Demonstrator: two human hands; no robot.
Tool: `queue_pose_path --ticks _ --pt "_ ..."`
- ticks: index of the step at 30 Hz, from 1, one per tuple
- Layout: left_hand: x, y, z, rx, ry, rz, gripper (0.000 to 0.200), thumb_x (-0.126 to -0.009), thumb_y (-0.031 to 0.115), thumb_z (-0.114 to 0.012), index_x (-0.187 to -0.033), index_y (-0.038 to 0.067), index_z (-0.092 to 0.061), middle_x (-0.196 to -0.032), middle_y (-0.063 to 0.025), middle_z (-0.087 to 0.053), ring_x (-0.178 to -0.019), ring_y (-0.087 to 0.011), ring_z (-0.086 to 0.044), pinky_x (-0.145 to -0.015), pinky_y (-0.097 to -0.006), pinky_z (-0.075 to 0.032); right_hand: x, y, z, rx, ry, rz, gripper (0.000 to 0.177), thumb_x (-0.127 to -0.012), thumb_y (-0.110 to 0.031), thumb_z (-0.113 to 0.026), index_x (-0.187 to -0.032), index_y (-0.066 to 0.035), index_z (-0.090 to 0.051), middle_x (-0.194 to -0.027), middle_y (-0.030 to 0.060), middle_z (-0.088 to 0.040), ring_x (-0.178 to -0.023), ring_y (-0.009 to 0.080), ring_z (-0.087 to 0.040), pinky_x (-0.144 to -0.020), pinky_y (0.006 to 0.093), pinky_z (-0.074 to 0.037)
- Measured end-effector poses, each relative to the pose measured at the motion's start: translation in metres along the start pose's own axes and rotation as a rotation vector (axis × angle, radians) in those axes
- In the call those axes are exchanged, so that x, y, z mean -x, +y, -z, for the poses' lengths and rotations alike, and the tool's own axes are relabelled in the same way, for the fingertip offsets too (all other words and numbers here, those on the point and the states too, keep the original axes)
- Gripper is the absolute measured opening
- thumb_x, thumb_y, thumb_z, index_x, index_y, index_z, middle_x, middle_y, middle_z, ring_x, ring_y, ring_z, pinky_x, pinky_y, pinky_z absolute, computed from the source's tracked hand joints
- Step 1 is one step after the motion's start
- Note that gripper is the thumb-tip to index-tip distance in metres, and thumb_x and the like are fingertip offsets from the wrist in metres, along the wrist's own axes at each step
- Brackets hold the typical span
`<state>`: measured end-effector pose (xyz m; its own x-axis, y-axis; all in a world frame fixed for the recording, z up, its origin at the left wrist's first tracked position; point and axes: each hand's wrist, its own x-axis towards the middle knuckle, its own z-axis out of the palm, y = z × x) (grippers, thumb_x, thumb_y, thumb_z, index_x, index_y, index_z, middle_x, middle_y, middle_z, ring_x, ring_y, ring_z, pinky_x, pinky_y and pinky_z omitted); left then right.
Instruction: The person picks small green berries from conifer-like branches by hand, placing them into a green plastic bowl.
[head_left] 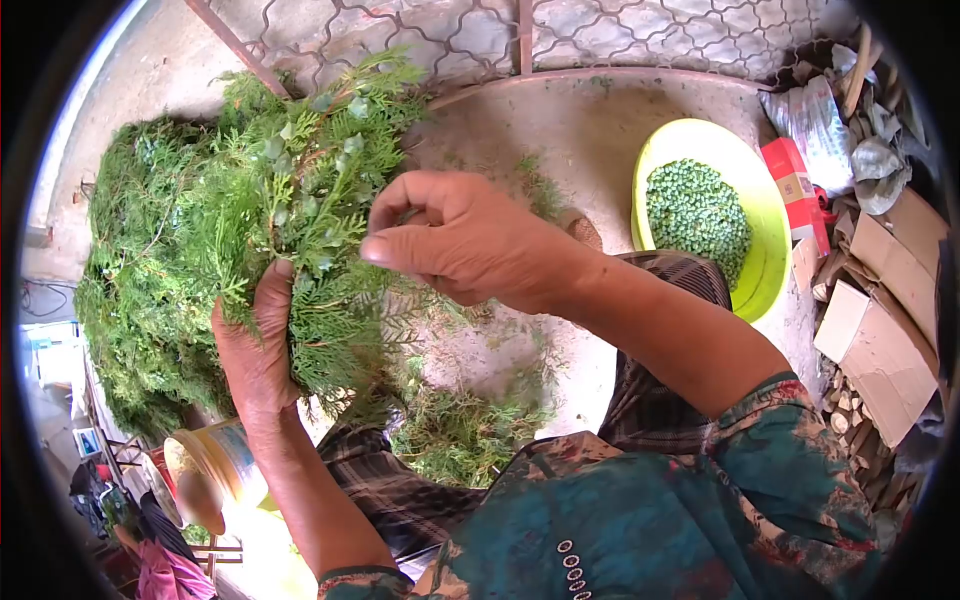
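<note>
My left hand is closed around the stem of a leafy green arborvitae branch, the thumb pressed along it. Small pale blue-green cones sit among its flat, feathery leaves. Just right of the branch is my right hand, its fingers curled in toward the thumb. Whatever those fingers may hold is hidden. Over to the right, a yellow-green basin holds a heap of similar green cones.
A large pile of cut branches lies at the left. Loose sprigs litter the floor between my legs. Cardboard, a red box and firewood line the right side. A metal lattice stands ahead, a bucket lower left.
</note>
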<state>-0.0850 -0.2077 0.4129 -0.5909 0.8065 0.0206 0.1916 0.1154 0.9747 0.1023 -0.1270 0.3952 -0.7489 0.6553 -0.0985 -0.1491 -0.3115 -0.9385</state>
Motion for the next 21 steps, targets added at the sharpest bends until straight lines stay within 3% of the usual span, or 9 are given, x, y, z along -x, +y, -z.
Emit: queue_pose_path --ticks 5,8,10,13,16,17,18,20,21 --pt "0.006 -0.005 -0.01 0.023 -0.081 0.001 0.027 -0.081 0.02 -0.068 -0.097 0.001 -0.061 -0.089 -0.0034 -0.062 -0.079 -0.0126 -0.054 -0.075 -0.028 -0.043 -0.014 0.009 -0.01 0.301 0.051 0.303 0.039 -0.081 -0.029 -0.065 -0.102 0.002 -0.053 -0.07 -0.0006 -0.051 -0.057 0.006 -0.045 -0.048 0.0227 -0.035" --pt "0.006 -0.006 -0.011 -0.035 -0.166 -0.052 0.02 -0.083 0.015 -0.063 -0.096 0.0 -0.061 -0.086 -0.0041 -0.062 -0.076 -0.0124 -0.055 -0.071 -0.0272 -0.044 -0.02 0.013 -0.01 0.461 0.032 0.282 0.037 -0.082 -0.028 -0.062 -0.101 0.002 -0.053 -0.071 0.0055 -0.056 -0.06 0.018 -0.054 -0.054 0.031 -0.04" --pt "0.006 -0.006 -0.012 -0.264 -0.183 -0.243 0.018 -0.085 0.015 -0.059 -0.095 0.001 -0.062 -0.084 -0.0052 -0.063 -0.076 -0.0126 -0.055 -0.071 -0.0283 -0.044 -0.028 0.03 -0.01 0.818 0.213 0.674 0.029 -0.083 -0.027 -0.058 -0.092 0.001 -0.054 -0.071 0.0147 -0.057 -0.066 0.035 -0.056 -0.059 0.0406 -0.043" --pt "0.006 -0.003 -0.009 -0.459 -0.141 -0.076 0.024 -0.086 0.023 -0.058 -0.098 0.002 -0.064 -0.086 -0.0082 -0.064 -0.079 -0.0134 -0.056 -0.075 -0.0285 -0.043 -0.024 0.031 -0.006 0.986 0.131 0.626 0.021 -0.08 -0.018 -0.052 -0.075 0.003 -0.054 -0.075 0.0239 -0.058 -0.074 0.0402 -0.058 -0.07 0.046 -0.046" --pt "-0.009 -0.024 -0.002 -0.243 -0.136 -0.145 0.029 -0.084 0.026 -0.062 -0.101 0.002 -0.063 -0.089 -0.0088 -0.064 -0.082 -0.0142 -0.057 -0.077 -0.0274 -0.043 -0.019 0.028 0.008 1.061 0.09 0.624 0.02 -0.081 -0.015 -0.048 -0.073 0.002 -0.054 -0.072 0.0227 -0.058 -0.072 0.0395 -0.058 -0.067 0.0463 -0.046" --pt "-0.013 -0.028 0.005 -0.189 -0.128 -0.209 0.032 -0.083 0.028 -0.063 -0.102 0.001 -0.063 -0.091 -0.009 -0.065 -0.083 -0.0145 -0.057 -0.078 -0.027 -0.042 -0.031 0.036 0.022 1.174 0.092 0.851 0.019 -0.081 -0.013 -0.047 -0.073 0.003 -0.054 -0.066 0.0191 -0.056 -0.061 0.0308 -0.058 -0.059 0.042 -0.047" --pt "-0.02 -0.029 0.017 -0.252 -0.116 -0.163 0.034 -0.083 0.028 -0.064 -0.103 0.0 -0.062 -0.095 -0.0084 -0.065 -0.085 -0.015 -0.057 -0.082 -0.0271 -0.041 -0.035 0.032 0.032 1.173 0.088 0.841 0.019 -0.081 -0.013 -0.047 -0.073 0.003 -0.054 -0.066 0.0191 -0.056 -0.061 0.0308 -0.058 -0.059 0.042 -0.047" --pt "-0.03 -0.034 0.032 -0.284 -0.005 -0.095 0.033 -0.084 0.028 -0.063 -0.103 0.001 -0.062 -0.097 -0.0077 -0.064 -0.089 -0.0156 -0.056 -0.085 -0.0279 -0.04 -0.03 0.011 0.051 1.04 0.047 0.263 0.021 -0.08 -0.02 -0.054 -0.073 -0.001 -0.056 -0.061 0.0105 -0.052 -0.05 0.0172 -0.05 -0.047 0.0343 -0.043" --pt "-0.031 -0.032 0.035 -0.364 0.021 -0.072 0.036 -0.083 0.03 -0.063 -0.105 0.002 -0.063 -0.103 -0.0087 -0.063 -0.094 -0.0168 -0.055 -0.089 -0.0293 -0.038 -0.011 0.004 0.049 0.464 0.179 0.001 0.017 -0.083 -0.022 -0.056 -0.087 -0.006 -0.06 -0.077 0.0084 -0.066 -0.069 0.0274 -0.063 -0.062 0.0381 -0.049"
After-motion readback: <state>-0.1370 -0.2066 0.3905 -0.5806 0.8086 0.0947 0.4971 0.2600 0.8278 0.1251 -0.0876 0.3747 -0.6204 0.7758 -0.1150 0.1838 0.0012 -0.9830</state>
